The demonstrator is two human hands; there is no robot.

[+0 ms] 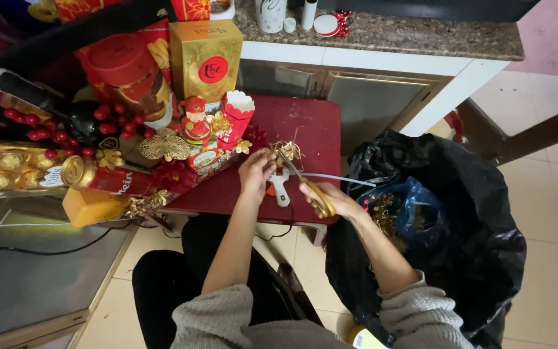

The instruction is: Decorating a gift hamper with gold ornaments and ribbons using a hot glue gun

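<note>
My right hand (334, 199) grips yellow-handled scissors (305, 181), their blades pointing up-left at a small gold ornament (287, 150). My left hand (256, 171) pinches that ornament from the left, just above a red table (311, 129). A white glue gun (281, 189) lies on the table between my hands. A thin white strip runs right from the scissors toward the bag.
A gift hamper (130, 116) with gold box, red tin, can, berries and gold leaves fills the table's left. An open black rubbish bag (460, 213) with blue plastic and gold scraps stands right. A stone counter (408, 32) lies behind. A black cable crosses the floor at left.
</note>
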